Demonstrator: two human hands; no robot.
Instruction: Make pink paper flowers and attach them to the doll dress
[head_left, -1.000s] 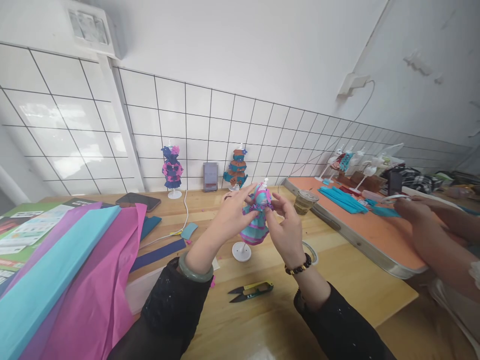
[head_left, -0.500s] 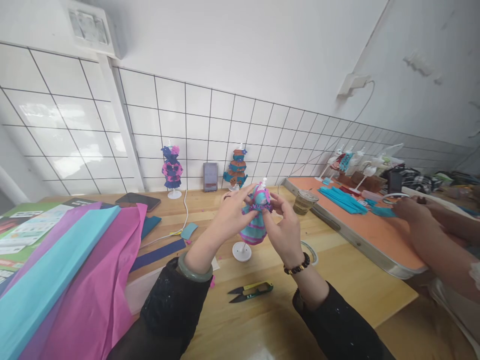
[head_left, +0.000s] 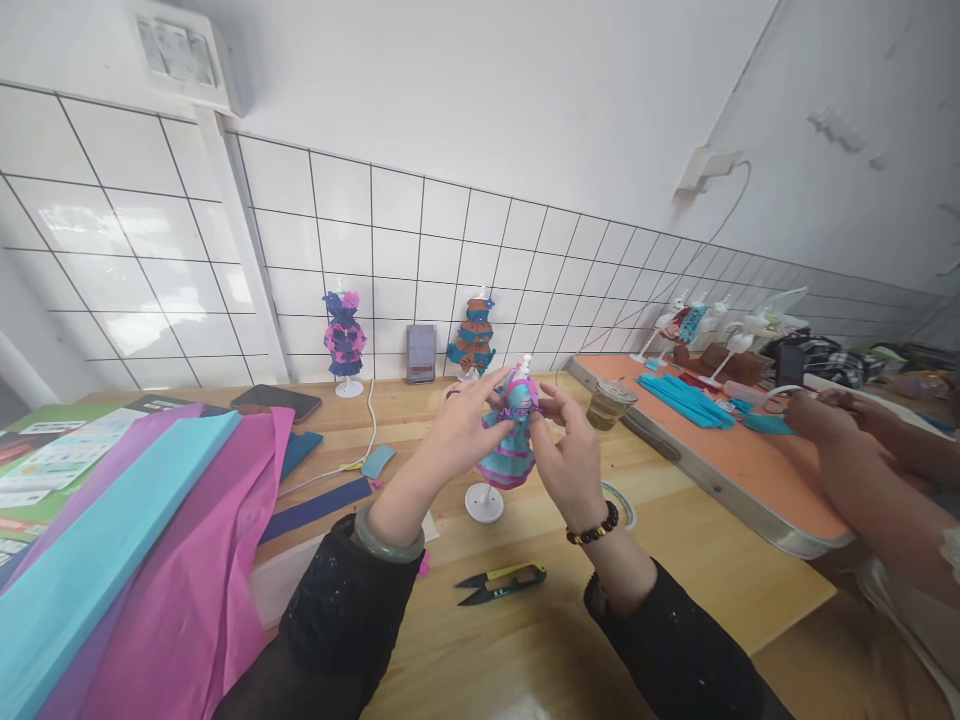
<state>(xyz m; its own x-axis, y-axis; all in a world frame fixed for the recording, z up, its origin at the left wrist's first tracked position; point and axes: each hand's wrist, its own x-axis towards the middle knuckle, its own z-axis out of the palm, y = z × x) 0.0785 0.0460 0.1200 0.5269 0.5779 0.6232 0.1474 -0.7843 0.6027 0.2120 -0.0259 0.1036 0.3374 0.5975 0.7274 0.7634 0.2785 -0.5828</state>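
Note:
In the middle of the head view, a miniature turquoise dress with pink-purple trim (head_left: 508, 460) sits on a small mannequin with a white round base (head_left: 484, 503). The mannequin leans a little to the right. My left hand (head_left: 466, 425) grips the dress at the waist from the left, thumb on its front. From the other side my right hand (head_left: 568, 440) pinches the waist ruffle, its fingertips partly hidden behind the thumb. Thread snips (head_left: 501, 583) with dark blades lie on the table below my hands.
Sheets of turquoise and pink material (head_left: 180, 560) are piled left, by a dark phone (head_left: 277, 402). Two dressed mannequins, one in navy and pink (head_left: 345, 335), stand by the wall. A cup of liquid (head_left: 610, 404) is right. Another person's hands (head_left: 832, 420) work over an orange board (head_left: 735, 470).
The mannequin's top has tilted very slightly to the left. My right thumb has shifted a little on the waist ruffle. The other person's hands have moved slightly.

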